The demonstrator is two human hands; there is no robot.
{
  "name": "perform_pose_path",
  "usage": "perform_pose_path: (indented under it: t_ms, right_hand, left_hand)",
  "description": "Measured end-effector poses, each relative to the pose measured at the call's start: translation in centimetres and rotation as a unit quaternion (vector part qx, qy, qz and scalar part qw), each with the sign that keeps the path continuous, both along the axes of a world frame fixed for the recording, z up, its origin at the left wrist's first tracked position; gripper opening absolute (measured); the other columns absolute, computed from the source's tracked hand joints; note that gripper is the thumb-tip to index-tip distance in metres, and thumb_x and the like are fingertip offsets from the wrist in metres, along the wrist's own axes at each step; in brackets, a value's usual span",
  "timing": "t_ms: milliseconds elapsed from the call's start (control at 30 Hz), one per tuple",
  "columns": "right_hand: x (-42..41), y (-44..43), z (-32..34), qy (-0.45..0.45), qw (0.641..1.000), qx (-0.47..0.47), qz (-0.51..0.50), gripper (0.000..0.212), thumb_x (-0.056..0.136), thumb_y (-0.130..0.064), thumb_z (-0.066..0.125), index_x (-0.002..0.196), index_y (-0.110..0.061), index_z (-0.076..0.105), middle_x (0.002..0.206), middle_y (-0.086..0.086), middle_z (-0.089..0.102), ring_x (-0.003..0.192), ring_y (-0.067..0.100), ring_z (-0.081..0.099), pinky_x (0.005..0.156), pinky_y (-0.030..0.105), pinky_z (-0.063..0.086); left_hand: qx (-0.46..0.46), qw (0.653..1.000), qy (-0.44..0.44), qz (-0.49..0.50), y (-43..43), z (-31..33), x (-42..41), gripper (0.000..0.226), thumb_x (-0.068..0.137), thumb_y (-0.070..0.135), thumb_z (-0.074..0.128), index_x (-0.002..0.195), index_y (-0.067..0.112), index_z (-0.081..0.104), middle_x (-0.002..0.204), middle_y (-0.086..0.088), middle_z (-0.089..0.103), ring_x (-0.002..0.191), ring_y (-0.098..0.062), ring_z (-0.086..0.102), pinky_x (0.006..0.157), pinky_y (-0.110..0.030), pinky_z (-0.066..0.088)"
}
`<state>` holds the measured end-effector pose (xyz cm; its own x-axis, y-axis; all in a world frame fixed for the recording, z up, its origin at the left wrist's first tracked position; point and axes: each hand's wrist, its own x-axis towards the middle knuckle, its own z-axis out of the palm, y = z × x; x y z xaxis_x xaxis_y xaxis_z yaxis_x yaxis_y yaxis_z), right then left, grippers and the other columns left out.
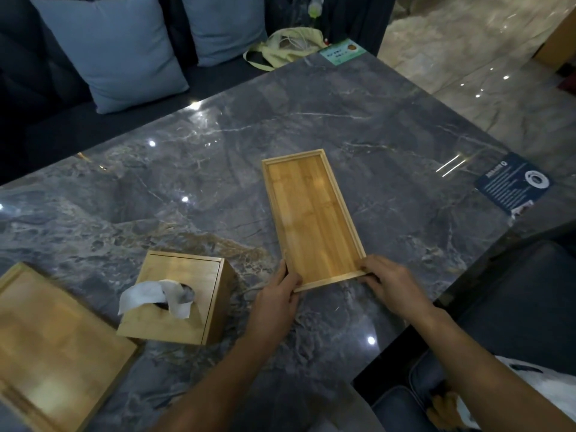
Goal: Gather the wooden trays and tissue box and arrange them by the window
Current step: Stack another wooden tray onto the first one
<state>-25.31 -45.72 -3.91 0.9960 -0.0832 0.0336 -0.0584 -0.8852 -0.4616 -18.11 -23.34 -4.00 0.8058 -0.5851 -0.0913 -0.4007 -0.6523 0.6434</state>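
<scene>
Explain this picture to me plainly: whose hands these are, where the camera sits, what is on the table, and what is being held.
There is no machine here. A person wears one camera on the head, looking down at their own bare hands. The left hand and right hand grip the near end of a long narrow wooden tray, which lies flat on a dark marble table. To the left stands a wooden tissue box with a tissue poking out, and a larger wooden tray sits at the left edge. A dark blue card lies far right; blue cushions rest on a sofa behind.
</scene>
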Motion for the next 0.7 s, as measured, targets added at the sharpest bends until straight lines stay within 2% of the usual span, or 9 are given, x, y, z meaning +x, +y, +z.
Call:
perform_pose_path:
  t_ms: [67, 133, 200, 333, 433, 533, 700]
  right_hand:
    - [0.1, -0.3, 0.6, 0.059, 0.998, 0.011, -0.018, 0.037, 0.076, -0.011, 0.072, 0.112, -0.008, 0.062, 0.113, 0.012, 0.066, 0.096, 0.029, 0.065, 0.081, 0.039, 0.054]
    - [0.4, -0.7, 1.4, 0.114, 0.993, -0.014, -0.017, 0.056, 0.078, -0.035, 0.069, 0.129, -0.021, 0.05, 0.132, 0.003, 0.054, 0.111, 0.023, 0.057, 0.092, 0.04, 0.047]
    - [1.4, -0.6, 2.8, 0.102, 0.994, -0.005, -0.033, 0.064, 0.078, -0.05, 0.062, 0.135, -0.027, 0.042, 0.136, -0.001, 0.05, 0.118, 0.021, 0.051, 0.096, 0.042, 0.043]
    - [5.8, 1.7, 5.9, 0.043, 0.997, 0.043, -0.056, 0.06, 0.082, -0.043, 0.061, 0.133, -0.019, 0.042, 0.128, 0.007, 0.055, 0.113, 0.025, 0.054, 0.094, 0.041, 0.044]
    - [10.4, 5.7, 7.7, -0.004, 0.994, 0.101, -0.029, 0.054, 0.082, -0.031, 0.065, 0.129, -0.012, 0.048, 0.122, 0.011, 0.058, 0.104, 0.024, 0.058, 0.088, 0.037, 0.046]
    - [14.7, 11.6, 9.1, 0.004, 0.99, 0.138, 0.027, 0.053, 0.084, -0.031, 0.063, 0.13, -0.01, 0.046, 0.126, 0.014, 0.055, 0.107, 0.024, 0.055, 0.086, 0.031, 0.042]
    - [18.6, 23.1, 9.9, 0.065, 0.977, 0.12, 0.166, 0.05, 0.088, -0.029, 0.056, 0.132, -0.008, 0.044, 0.135, 0.017, 0.049, 0.121, 0.029, 0.047, 0.097, 0.035, 0.037]
  left_hand:
    - [-0.001, 1.0, 0.006, 0.003, 0.0, 0.3, 0.1, 0.019, 0.085, 0.012, 0.058, 0.104, 0.011, 0.056, 0.134, -0.004, 0.048, 0.105, -0.019, 0.054, 0.076, -0.023, 0.044]
    - [0.011, 0.999, 0.03, -0.005, 0.2, 1.0, 0.5, 0.035, 0.085, 0.02, 0.061, 0.118, 0.015, 0.052, 0.137, -0.001, 0.044, 0.114, -0.018, 0.049, 0.091, -0.029, 0.048]
    - [0.008, 0.999, 0.046, -0.013, 0.7, 2.2, 1.3, 0.044, 0.084, 0.028, 0.061, 0.125, 0.019, 0.048, 0.135, -0.001, 0.045, 0.117, -0.017, 0.048, 0.098, -0.032, 0.046]
    - [-0.048, 0.998, -0.031, 0.039, 2.2, 6.2, 3.7, 0.039, 0.087, 0.027, 0.058, 0.124, 0.015, 0.051, 0.125, -0.006, 0.058, 0.113, -0.02, 0.053, 0.087, -0.021, 0.036]
    - [-0.092, 0.981, -0.101, 0.136, 5.0, 9.4, 6.2, 0.036, 0.085, 0.018, 0.061, 0.119, 0.006, 0.057, 0.12, -0.014, 0.062, 0.112, -0.027, 0.057, 0.087, -0.022, 0.033]
    - [-0.097, 0.947, -0.144, 0.271, 10.2, 11.0, 8.0, 0.034, 0.085, 0.018, 0.062, 0.116, 0.003, 0.058, 0.117, -0.017, 0.064, 0.111, -0.029, 0.057, 0.089, -0.025, 0.035]
    - [-0.044, 0.877, -0.095, 0.47, 21.7, 9.4, 7.4, 0.041, 0.086, 0.019, 0.06, 0.123, 0.003, 0.052, 0.125, -0.02, 0.058, 0.118, -0.032, 0.053, 0.095, -0.035, 0.039]
